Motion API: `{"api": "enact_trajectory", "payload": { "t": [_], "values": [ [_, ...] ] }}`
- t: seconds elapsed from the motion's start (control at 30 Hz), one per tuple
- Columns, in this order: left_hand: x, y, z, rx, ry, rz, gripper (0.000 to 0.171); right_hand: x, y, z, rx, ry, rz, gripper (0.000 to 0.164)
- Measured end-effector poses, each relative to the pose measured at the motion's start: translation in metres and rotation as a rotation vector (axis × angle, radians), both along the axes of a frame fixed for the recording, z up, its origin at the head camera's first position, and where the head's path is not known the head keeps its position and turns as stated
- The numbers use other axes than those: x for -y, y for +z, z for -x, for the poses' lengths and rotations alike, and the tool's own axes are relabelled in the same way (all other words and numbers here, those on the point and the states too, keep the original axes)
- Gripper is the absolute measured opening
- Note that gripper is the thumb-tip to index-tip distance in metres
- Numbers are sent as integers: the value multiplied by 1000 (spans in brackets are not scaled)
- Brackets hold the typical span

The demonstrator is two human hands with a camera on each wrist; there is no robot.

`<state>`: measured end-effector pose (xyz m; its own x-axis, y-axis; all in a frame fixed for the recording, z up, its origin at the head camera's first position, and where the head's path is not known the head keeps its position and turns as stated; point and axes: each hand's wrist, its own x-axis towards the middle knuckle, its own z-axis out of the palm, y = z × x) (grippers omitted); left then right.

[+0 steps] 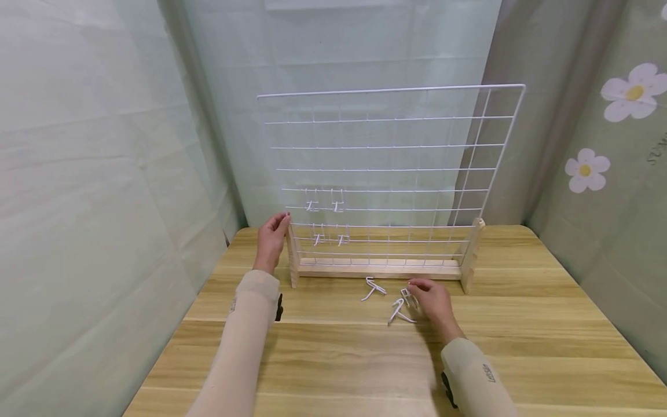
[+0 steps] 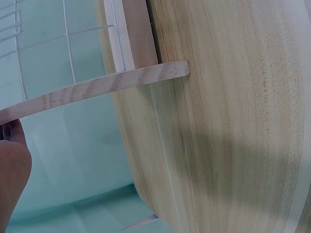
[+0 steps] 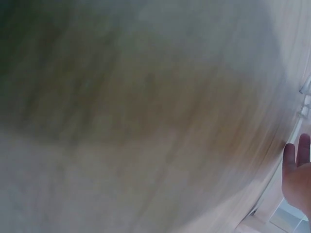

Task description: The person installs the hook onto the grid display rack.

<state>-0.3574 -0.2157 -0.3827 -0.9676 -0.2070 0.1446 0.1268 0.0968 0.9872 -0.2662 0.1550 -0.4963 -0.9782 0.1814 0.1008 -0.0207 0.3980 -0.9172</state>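
Note:
A white wire grid panel (image 1: 396, 169) stands upright in a wooden base (image 1: 380, 270). My left hand (image 1: 272, 237) grips the top of the left wooden post (image 1: 293, 255); the left wrist view shows fingers at the end of this post (image 2: 97, 90). Over the table, in front of the base, my right hand (image 1: 431, 298) pinches a white wire hook (image 1: 406, 294) with its fingertips. Two more white hooks lie close by, one left of the hand (image 1: 373, 288) and one just below it (image 1: 400, 313). The right wrist view is blurred, with the right hand (image 3: 297, 177) at its edge.
Several white hooks hang on the grid's lower left in two rows, among them an upper one (image 1: 311, 202) and a lower one (image 1: 341, 237). The right wooden post (image 1: 472, 255) stands on the wood-grain table (image 1: 333, 359). Pale green curtains (image 1: 104, 174) surround the table's back and sides.

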Motion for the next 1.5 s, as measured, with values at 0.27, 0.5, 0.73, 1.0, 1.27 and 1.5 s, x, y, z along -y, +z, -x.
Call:
{"api": "enact_trajectory", "payload": {
  "t": [0.27,0.5,0.73,1.0,1.27,1.5],
  "values": [
    [1,0,0,11,7,-6,48,-5,2,-1,1,-20,9,19],
    [-1,8,-7,30,-6,-20,45,-5,1,0,9,-2,-28,23],
    [2,-2,0,18,8,-4,47,-6,-1,0,3,-16,-60,21],
    [2,-1,0,29,12,-4,46,-7,0,-2,-2,-47,-69,18],
    [0,-1,0,5,6,-13,49,-7,-2,-4,-11,-18,-98,16],
    [0,-1,1,11,18,13,47,-6,-4,-3,23,29,-91,14]
  ]
}}
